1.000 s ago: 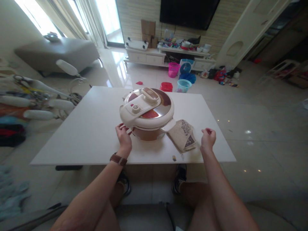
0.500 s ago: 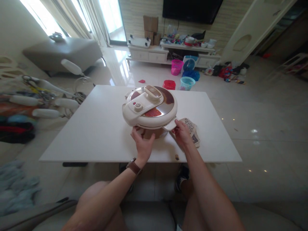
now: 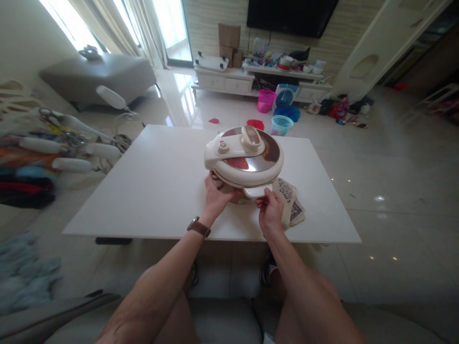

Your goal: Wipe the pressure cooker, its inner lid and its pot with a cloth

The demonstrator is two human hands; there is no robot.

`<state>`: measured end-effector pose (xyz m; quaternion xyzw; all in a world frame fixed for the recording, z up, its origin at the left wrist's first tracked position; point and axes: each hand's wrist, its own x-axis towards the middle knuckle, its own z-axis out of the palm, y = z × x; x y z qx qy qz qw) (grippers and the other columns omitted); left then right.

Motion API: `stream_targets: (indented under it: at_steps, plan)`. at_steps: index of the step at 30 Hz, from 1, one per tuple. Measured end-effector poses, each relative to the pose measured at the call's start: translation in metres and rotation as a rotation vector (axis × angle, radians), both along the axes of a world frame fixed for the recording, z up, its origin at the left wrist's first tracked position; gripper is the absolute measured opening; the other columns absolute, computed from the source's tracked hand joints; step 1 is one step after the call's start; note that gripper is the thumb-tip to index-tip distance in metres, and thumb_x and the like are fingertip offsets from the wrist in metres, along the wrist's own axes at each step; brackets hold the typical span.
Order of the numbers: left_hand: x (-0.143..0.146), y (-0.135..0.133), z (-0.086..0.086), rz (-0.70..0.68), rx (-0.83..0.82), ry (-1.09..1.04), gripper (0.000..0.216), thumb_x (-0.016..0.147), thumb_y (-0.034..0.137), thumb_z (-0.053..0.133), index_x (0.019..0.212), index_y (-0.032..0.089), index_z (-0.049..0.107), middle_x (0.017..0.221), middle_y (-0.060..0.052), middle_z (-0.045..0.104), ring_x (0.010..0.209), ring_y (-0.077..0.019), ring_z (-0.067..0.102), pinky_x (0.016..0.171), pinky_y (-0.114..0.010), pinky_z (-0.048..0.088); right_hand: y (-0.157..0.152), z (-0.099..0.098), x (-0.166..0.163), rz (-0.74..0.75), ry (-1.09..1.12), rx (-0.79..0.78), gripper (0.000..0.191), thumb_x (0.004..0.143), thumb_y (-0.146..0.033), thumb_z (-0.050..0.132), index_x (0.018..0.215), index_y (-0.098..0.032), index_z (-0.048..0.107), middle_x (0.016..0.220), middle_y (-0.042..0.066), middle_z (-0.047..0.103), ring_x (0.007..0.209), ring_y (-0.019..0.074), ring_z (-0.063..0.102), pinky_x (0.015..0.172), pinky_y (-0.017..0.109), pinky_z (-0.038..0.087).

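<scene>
A cream electric pressure cooker point(image 3: 263, 166) with a shiny metal lid stands on the white table point(image 3: 143, 191) in front of me. My left hand point(image 3: 218, 195) curves round the lower front left of its body, thumb and fingers apart and pressed against it. With bent fingers my right hand point(image 3: 269, 210) grips the cooker's front handle point(image 3: 256, 192). Several patterned cloth pieces point(image 3: 291, 203) lie just beyond my right hand, partly under the cooker's edge in this view. The cooker's base is mostly hidden by its wide rim and my hands.
At the left edge stands a lamp with several white shades point(image 3: 103, 152). Past the table are a pink basket point(image 3: 266, 101), a light blue basket point(image 3: 281, 125) and a red stool-like item point(image 3: 255, 124). A cluttered TV cabinet point(image 3: 236, 86) lines the far wall.
The pressure cooker has shifted right and turned a little, its lid bar now lying more level. Both my hands have moved along with it. A small brown bit near the table edge is now hidden.
</scene>
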<state>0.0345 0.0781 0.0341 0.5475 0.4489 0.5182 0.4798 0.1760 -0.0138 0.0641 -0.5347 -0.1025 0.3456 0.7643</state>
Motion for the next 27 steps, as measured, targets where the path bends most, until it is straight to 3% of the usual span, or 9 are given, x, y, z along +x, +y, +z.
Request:
stream_targets:
  at_steps: [4,8,10,13,17,22,27]
  plan:
    - [0.000,0.028,0.000,-0.088,-0.079,-0.014,0.115,0.049,0.024,0.101,0.151,0.028,0.047,0.160,-0.017,0.043,0.149,-0.0403,0.043,0.113,-0.051,0.050,0.001,-0.002,-0.004,0.132,-0.043,-0.044,0.041,0.066,-0.056,0.083,0.071,-0.023,0.059,0.056,-0.003,0.066,0.046,0.0124,0.060,0.042,0.022,0.039]
    - [0.003,0.033,-0.003,-0.035,-0.188,-0.010,0.102,0.057,0.026,0.099,0.147,0.024,0.051,0.159,-0.022,0.045,0.145,-0.0426,0.050,0.108,-0.056,0.053,-0.001,-0.007,0.021,0.453,-0.283,-0.141,0.041,0.068,-0.058,0.083,0.077,-0.020,0.069,0.067,0.002,0.074,0.054,0.0156,0.063,0.051,0.026,0.046]
    - [0.005,0.031,-0.003,-0.031,-0.208,-0.020,0.095,0.059,0.027,0.098,0.142,0.022,0.053,0.155,-0.023,0.049,0.139,-0.0401,0.056,0.105,-0.053,0.055,-0.007,-0.011,0.042,0.590,-0.572,-0.290,0.031,0.073,-0.048,0.082,0.074,-0.020,0.070,0.067,0.003,0.072,0.060,0.0176,0.065,0.058,0.028,0.048]
    - [0.004,0.026,-0.002,-0.035,-0.221,-0.039,0.085,0.060,0.026,0.097,0.133,0.021,0.055,0.147,-0.021,0.056,0.132,-0.0344,0.062,0.105,-0.049,0.055,-0.021,-0.022,0.072,0.592,-1.114,-0.645,0.011,0.080,-0.029,0.076,0.085,-0.019,0.073,0.087,0.007,0.076,0.085,0.0233,0.069,0.075,0.032,0.050]
    - [0.004,0.019,-0.001,-0.048,-0.333,0.007,0.076,0.059,0.021,0.096,0.123,0.021,0.054,0.139,-0.017,0.060,0.121,-0.0298,0.067,0.099,-0.045,0.057,-0.038,-0.040,0.092,0.660,-1.540,-1.039,0.036,0.080,-0.015,0.069,0.116,-0.017,0.068,0.121,0.016,0.070,0.115,0.0326,0.064,0.082,0.036,0.049]
    - [0.010,-0.003,-0.005,-0.053,-0.563,0.077,0.052,0.072,0.025,0.084,0.114,0.021,0.053,0.128,-0.015,0.064,0.110,-0.0251,0.065,0.090,-0.040,0.054,-0.043,-0.054,0.098,0.630,-1.605,-1.189,0.030,0.089,-0.014,0.057,0.117,-0.017,0.067,0.118,0.016,0.071,0.110,0.0321,0.068,0.074,0.034,0.047]
    - [0.021,-0.042,-0.015,-0.314,-0.878,0.050,0.038,0.073,0.042,0.079,0.098,0.020,0.061,0.114,-0.013,0.065,0.097,-0.0245,0.064,0.078,-0.036,0.053,-0.040,-0.057,0.092,0.730,-1.477,-1.143,0.023,0.089,-0.017,0.058,0.104,-0.018,0.075,0.104,0.016,0.078,0.095,0.0281,0.073,0.077,0.033,0.046]
